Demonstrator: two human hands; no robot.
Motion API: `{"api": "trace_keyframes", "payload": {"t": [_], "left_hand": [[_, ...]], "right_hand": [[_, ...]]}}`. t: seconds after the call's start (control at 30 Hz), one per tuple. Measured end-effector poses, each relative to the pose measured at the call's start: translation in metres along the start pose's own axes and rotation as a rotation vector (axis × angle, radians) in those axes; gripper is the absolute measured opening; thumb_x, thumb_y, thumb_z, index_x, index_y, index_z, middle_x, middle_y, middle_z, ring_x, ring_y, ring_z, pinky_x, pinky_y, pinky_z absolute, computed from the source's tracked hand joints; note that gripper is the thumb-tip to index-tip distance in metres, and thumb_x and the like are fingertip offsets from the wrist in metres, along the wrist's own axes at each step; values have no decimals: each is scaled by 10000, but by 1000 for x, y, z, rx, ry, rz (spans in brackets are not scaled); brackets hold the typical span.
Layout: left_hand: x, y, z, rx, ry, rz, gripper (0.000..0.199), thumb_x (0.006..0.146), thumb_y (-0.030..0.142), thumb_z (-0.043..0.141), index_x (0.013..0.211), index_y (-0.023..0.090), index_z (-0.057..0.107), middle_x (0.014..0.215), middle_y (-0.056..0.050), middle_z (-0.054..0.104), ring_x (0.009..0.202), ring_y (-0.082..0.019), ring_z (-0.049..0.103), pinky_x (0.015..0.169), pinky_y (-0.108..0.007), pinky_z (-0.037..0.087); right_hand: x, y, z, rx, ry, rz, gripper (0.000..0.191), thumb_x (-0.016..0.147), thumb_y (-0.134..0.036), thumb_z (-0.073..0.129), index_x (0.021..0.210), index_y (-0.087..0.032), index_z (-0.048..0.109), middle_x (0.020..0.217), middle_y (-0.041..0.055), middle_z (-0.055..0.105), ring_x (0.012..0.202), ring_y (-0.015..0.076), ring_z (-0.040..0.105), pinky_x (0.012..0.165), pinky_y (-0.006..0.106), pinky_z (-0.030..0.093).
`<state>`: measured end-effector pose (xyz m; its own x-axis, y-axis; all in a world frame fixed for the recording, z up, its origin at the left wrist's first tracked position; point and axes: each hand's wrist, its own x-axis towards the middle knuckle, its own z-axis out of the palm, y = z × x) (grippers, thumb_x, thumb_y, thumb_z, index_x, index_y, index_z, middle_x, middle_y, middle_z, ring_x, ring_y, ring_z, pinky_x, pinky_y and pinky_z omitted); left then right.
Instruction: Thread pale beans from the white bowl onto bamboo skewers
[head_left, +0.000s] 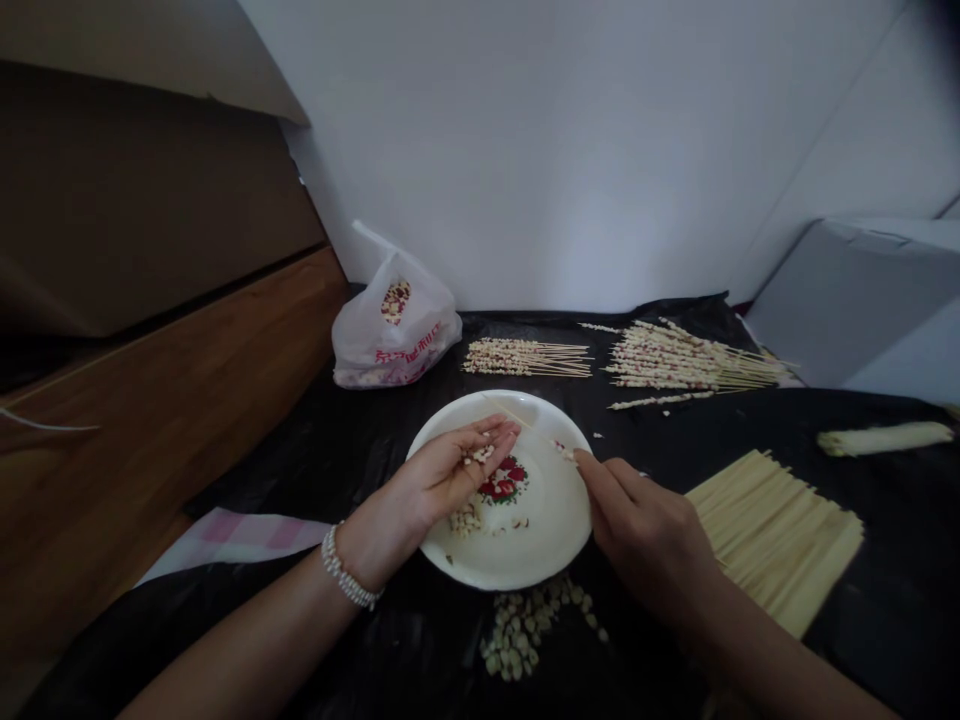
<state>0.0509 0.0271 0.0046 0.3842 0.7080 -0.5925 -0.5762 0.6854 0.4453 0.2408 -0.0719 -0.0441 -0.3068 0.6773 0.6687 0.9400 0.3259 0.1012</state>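
Note:
Over a white bowl (551, 535) with a red flower print, my left hand (457, 465) is turned palm up, its fingers cupped around several small pale kernels (478, 455) that look like corn. A thin wooden skewer (517, 415) slants above the bowl, its point past my left fingertips. My right hand (649, 525) pinches it at the bowl's right rim. A few white and reddish kernels (562, 450) are threaded on it close to my right fingers. More loose kernels (465, 520) lie in the bowl, partly under my left hand.
Behind the bowl sit a white plastic bag (397, 335) of kernels and two piles of filled skewers (525, 357) (675, 360). Bare skewers (780, 530) lie at right, near a pale wrapped bundle (885, 438). Greenish pieces (517, 630) are scattered before the bowl on black plastic sheeting (420, 630).

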Motion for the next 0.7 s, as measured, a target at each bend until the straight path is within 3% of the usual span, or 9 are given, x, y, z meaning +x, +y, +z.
{"api": "trace_keyframes", "payload": {"t": [0.37,0.6,0.7], "left_hand": [[7,12,1,-71,87,-24,295,912,14,435,1131,76,621,806,-81,682,652,-110,681,633,-168,586],[16,14,-11,-18,8,99,173,867,22,558,998,75,658,798,-76,683,624,-102,671,579,-164,573],[16,18,-11,-45,-15,119,142,899,88,548,992,68,653,848,-94,689,687,-118,687,644,-190,594]], "right_hand": [[1,-1,-1,13,-10,5,320,972,-119,399,1139,-40,660,694,59,636,508,156,560,465,295,386],[2,-2,-1,9,-16,3,326,971,-119,390,1123,-50,670,695,56,635,509,161,568,468,296,391],[1,-2,-1,7,-19,1,325,969,-110,394,1134,-47,667,706,59,641,516,159,564,476,296,392]]}}
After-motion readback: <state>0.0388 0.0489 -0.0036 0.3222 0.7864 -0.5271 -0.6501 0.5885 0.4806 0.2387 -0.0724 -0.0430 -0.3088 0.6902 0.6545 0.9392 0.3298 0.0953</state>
